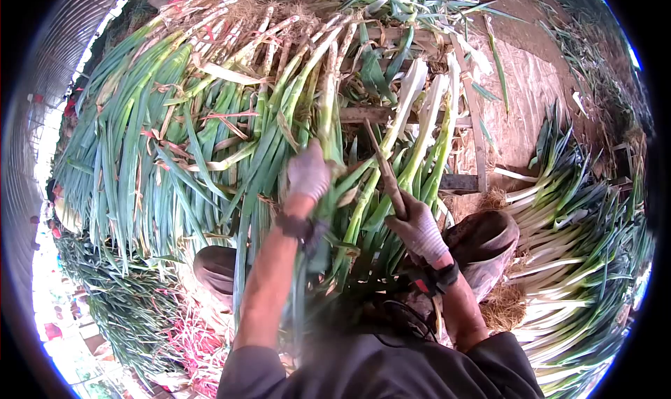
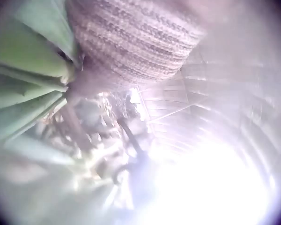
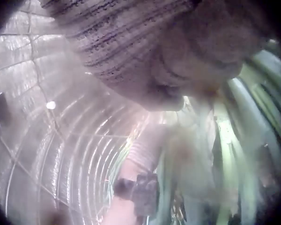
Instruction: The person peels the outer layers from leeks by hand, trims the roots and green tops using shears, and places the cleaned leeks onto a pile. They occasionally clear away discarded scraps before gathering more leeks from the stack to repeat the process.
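My gloved left hand is blurred and grips a long green onion below its pale stem. Green leaves come out beside that glove in the left wrist view. In my gloved right hand is a slim, tapered brown stick, pointing up and away to the left. Three peeled green onions with white stems lie just beyond the right hand. The right wrist view shows the right glove from close up, its fingers curled; the stick is hidden there.
A large heap of unpeeled green onions lies on the left, roots pointing away. White-stemmed ones are stacked at the right. A slatted wooden frame stands under the work. My knees flank it, and red strips lie at lower left.
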A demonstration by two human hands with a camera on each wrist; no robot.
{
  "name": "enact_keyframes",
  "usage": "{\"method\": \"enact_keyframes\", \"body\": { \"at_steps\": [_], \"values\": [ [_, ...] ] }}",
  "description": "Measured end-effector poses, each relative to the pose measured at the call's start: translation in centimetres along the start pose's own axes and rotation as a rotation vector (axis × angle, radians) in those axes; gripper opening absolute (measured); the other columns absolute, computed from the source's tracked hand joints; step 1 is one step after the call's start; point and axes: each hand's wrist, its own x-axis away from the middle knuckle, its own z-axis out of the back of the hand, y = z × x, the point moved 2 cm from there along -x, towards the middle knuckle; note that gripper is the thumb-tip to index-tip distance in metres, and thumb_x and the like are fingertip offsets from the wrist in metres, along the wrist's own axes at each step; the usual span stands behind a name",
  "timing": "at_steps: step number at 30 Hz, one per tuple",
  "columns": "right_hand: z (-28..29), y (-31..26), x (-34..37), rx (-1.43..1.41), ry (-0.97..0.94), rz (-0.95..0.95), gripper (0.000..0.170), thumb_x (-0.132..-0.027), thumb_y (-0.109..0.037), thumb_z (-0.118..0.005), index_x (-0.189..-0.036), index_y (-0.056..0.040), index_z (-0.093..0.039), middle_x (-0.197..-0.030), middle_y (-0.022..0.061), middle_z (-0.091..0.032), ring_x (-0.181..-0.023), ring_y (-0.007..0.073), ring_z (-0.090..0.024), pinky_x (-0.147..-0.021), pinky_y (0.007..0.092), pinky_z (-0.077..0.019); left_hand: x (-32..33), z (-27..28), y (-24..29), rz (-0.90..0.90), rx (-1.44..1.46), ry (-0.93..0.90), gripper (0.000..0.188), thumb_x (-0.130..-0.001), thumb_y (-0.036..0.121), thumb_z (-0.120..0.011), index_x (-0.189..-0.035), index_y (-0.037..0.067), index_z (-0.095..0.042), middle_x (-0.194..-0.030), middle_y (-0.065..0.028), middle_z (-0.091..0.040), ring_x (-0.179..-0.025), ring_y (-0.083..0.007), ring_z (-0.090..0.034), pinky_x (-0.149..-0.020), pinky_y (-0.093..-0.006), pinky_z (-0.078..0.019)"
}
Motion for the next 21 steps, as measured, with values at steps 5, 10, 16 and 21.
{"method": "enact_keyframes", "body": {
  "at_steps": [5,10,16,21],
  "values": [
    [1.4,-0.7,4.2,0.139,0.015,-0.029,0.058,-0.076,-0.006,-0.066,-0.131,0.0047,-0.051,-0.097,0.0153,-0.065,-0.091,0.0143,-0.058,-0.086,0.0302,-0.0493,8.1,-7.8,-1.3,-0.315,0.106,0.087,0.045,-0.082,0.030,-0.077,-0.113,0.008,-0.054,-0.087,-0.0148,-0.069,-0.074,-0.0295,-0.069,-0.071,-0.0410,-0.0551],
    [1.3,0.6,6.5,0.137,0.093,-0.025,0.060,-0.075,-0.006,-0.067,-0.132,0.0042,-0.050,-0.087,0.0156,-0.065,-0.081,0.0129,-0.061,-0.076,0.0311,-0.0523,5.6,-6.7,-1.1,-0.201,0.590,0.010,0.054,-0.082,0.029,-0.077,-0.123,-0.001,-0.058,-0.110,-0.0217,-0.068,-0.099,-0.0279,-0.067,-0.091,-0.0378,-0.0517],
    [-0.9,0.6,6.3,0.274,0.025,0.035,0.054,-0.079,-0.014,-0.072,-0.127,0.0019,-0.053,-0.082,0.0248,-0.063,-0.072,0.0308,-0.066,-0.070,0.0353,-0.0527,-1.6,-8.6,-1.4,-0.186,0.716,-0.028,0.044,-0.080,0.022,-0.080,-0.108,-0.007,-0.063,-0.095,-0.0181,-0.069,-0.084,-0.0221,-0.061,-0.081,-0.0345,-0.0492],
    [-2.2,2.4,7.5,0.282,0.062,-0.007,0.048,-0.080,-0.016,-0.071,-0.122,-0.0005,-0.054,-0.071,0.0235,-0.059,-0.066,0.0365,-0.066,-0.061,0.0408,-0.0510,-0.3,-9.4,-2.6,-0.214,0.953,-0.173,0.029,-0.084,0.008,-0.073,-0.108,-0.006,-0.064,-0.094,-0.0097,-0.070,-0.084,-0.0132,-0.059,-0.081,-0.0274,-0.0482]
  ]
}}
